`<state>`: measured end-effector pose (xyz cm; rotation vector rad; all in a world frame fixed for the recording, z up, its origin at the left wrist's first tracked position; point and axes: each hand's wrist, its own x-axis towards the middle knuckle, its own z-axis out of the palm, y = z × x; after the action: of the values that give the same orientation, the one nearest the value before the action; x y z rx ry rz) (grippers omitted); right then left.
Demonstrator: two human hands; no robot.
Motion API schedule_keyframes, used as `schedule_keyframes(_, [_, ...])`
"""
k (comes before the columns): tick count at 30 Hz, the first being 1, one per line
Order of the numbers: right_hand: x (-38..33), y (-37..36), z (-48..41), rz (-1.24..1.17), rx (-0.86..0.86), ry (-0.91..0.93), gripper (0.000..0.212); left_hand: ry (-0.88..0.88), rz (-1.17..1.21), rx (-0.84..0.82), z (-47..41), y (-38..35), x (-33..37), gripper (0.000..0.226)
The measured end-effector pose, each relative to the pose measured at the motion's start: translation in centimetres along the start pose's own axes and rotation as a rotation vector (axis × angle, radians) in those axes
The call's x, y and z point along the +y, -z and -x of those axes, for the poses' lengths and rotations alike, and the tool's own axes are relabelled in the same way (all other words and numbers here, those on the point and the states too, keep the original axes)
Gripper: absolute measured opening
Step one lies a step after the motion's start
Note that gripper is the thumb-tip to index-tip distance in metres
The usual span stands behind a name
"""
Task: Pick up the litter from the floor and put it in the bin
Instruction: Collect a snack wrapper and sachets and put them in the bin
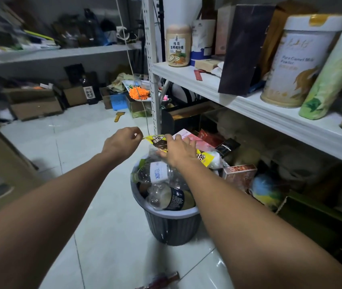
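Above the full grey bin [172, 228], both arms reach forward, nearly straight. The left hand [122, 142] pinches one tip of a yellow wrapper [204, 159] between thumb and forefinger. The right hand [178, 151] lies palm down across its middle, fingers curled over it. The wrapper sits just over the plastic bottles [166, 197] heaped in the bin.

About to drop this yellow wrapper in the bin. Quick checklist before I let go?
1. Grip on the yellow plastic snack wrapper: left hand pinches its end, right hand holds its middle: ok.
2. Wrapper above the far side of the grey ribbed plastic bin: ok.
3. Room in bin: clear plastic bottles heaped to the rim: not ok.
4. Wrapper empty: cannot tell.
5. Floor finished: dark red wrapper lies on the tiles: not ok.
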<state>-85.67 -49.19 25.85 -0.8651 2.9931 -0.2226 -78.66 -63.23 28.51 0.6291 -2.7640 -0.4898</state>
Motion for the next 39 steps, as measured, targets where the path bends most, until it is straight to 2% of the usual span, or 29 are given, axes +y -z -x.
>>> schedule_keyframes(4, [0.5,-0.6,-0.3,0.011,0.010,0.032,0.065,-0.021,-0.001,0.035,-0.4,-0.1,0.4,0.031])
schedule_keyframes(7, [1.1,-0.9,0.0,0.016,0.117,0.054,0.047,-0.020,0.010,0.066,-0.7,-0.2,0.6,0.030])
schedule_keyframes(11, [1.6,-1.7,0.1,0.007,0.114,0.053,0.036,-0.039,0.005,0.063,-0.9,-0.6,0.9,0.030])
schedule_keyframes(20, [1.0,-0.8,0.1,0.007,0.171,0.037,0.039,-0.020,0.036,0.100,0.1,-0.6,0.3,0.031])
schedule_keyframes(27, [-0.1,1.0,2.1,0.020,0.374,0.107,0.034,0.072,0.038,0.116,3.5,0.1,-2.3,0.033])
schedule_keyframes(31, [-1.1,0.8,3.5,0.009,0.432,0.160,0.035,0.103,0.016,0.131,5.6,-0.2,-3.5,0.033])
schedule_keyframes(39, [-1.9,-1.3,4.9,-0.011,0.365,0.238,0.037,0.210,-0.014,0.095,9.6,-1.7,-6.2,0.034])
